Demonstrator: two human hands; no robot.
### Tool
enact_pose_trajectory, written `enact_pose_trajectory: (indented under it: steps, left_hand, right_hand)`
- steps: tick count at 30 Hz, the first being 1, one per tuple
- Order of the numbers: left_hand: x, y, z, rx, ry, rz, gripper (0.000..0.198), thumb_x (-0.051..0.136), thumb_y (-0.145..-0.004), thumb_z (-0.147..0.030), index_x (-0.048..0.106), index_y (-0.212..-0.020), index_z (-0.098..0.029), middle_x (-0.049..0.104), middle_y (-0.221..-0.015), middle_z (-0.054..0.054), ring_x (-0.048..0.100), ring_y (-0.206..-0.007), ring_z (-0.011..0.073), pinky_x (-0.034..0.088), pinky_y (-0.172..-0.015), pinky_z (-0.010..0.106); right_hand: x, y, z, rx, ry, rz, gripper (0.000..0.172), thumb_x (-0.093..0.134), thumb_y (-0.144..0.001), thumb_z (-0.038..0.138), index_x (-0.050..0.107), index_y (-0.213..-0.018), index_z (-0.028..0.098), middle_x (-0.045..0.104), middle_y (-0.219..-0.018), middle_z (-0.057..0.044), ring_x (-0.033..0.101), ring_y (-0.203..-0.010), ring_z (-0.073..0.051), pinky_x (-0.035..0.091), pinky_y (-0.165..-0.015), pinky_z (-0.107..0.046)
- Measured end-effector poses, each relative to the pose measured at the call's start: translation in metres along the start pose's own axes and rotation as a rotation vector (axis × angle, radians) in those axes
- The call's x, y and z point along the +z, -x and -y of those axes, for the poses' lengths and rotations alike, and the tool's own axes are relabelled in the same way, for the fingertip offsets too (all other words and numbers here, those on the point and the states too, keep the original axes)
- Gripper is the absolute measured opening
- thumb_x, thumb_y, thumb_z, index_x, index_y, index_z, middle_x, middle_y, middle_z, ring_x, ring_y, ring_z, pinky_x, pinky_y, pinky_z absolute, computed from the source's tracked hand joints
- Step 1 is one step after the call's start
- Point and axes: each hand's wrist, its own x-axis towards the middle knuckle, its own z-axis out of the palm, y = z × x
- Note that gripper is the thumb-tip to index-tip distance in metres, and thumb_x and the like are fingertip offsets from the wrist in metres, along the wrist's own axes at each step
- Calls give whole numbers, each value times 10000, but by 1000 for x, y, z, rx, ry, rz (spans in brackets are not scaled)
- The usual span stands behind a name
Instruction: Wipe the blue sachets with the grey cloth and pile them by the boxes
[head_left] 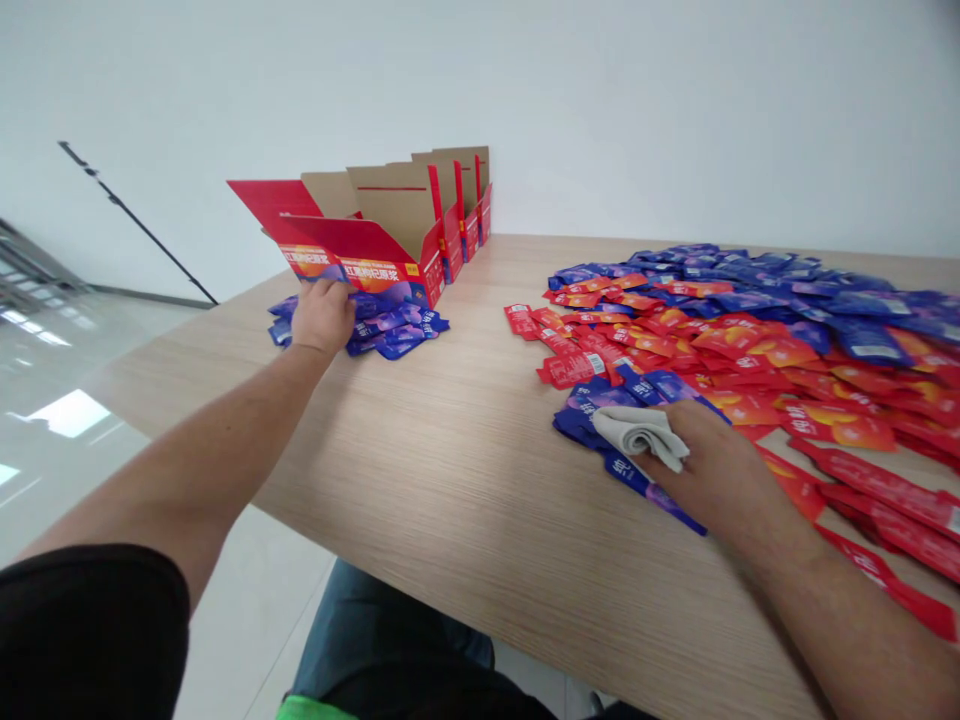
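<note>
Two lots of sachets on a bench (pixel 465 480): one small blue heap (pixel 397 335), one wide red-and-blue spread (pixel 720 340).

Left hand (pixel 323 317) lies curled on the heap at far left, before a row of open red cartons (pixel 337 240); whether it grips, cannot tell. Right hand (pixel 716 470) closes over a folded grey cloth (pixel 639 436) at the spread's near edge. Sachets look light, soft and slippery; best pinched by a sealed edge.

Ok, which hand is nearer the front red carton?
Left hand, at the front edge of the red carton, over blue sachets; the right hand lies far to its right, on a grey cloth.
</note>
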Motion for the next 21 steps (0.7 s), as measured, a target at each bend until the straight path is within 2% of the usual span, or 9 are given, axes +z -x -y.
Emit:
enact_pose_trajectory:
  steps: [2,4,7,10,14,17,21]
  left_hand:
    - [0,12,-21,31,69,-17,287,451,-984,-298,627,-1164,-159,659,-1202,62,510,-1216,262,319,-1154,470]
    - [2,25,-51,55,178,-1,298,451,-994,-340,626,-1177,-183,667,-1157,49,558,-1135,241,397,-1095,436]
    - [8,48,-110,26,418,120,255,569,-916,-347,663,-1084,-180,712,-1048,75,626,-939,233,494,-900,390]
    - [7,74,-176,196,545,332,230,580,-894,-325,698,-1028,-179,743,-1036,89,658,-884,219,509,-826,349]
    - [-3,96,-248,433,577,495,228,561,-908,-297,717,-1045,-203,757,-1035,76,683,-897,210,519,-819,329]
    - [0,98,-281,524,485,495,248,565,-916,-307,711,-1070,-179,753,-1057,108,688,-972,244,517,-873,361]
    - [18,96,-298,437,245,511,445,598,-899,-540,704,-1102,-158,735,-1097,170,675,-1053,325,520,-884,421]
  right_hand:
    - [-4,-2,1,41,20,-34,193,618,-863,420,666,-849,234,682,-777,-81,652,-730,-270,509,-623,-377]
    - [-8,-5,2,116,50,-85,192,634,-849,425,643,-812,238,686,-781,-86,655,-749,-279,511,-642,-385]
    - [-12,-8,3,219,40,-150,207,656,-858,430,683,-917,234,729,-886,-102,675,-828,-296,526,-703,-404]
    - [-14,-10,2,297,14,-196,266,685,-851,444,705,-988,217,746,-941,-114,682,-886,-308,534,-756,-421]
    - [-15,-11,2,301,-10,-234,284,693,-850,416,720,-1027,196,751,-987,-129,682,-943,-314,534,-820,-441]
    - [-15,-11,2,269,-28,-244,304,681,-879,438,725,-1064,201,752,-1005,-126,682,-959,-312,535,-838,-446]
    - [-17,-11,2,232,-31,-258,270,674,-883,410,721,-1065,216,753,-1000,-109,687,-969,-311,544,-844,-441]
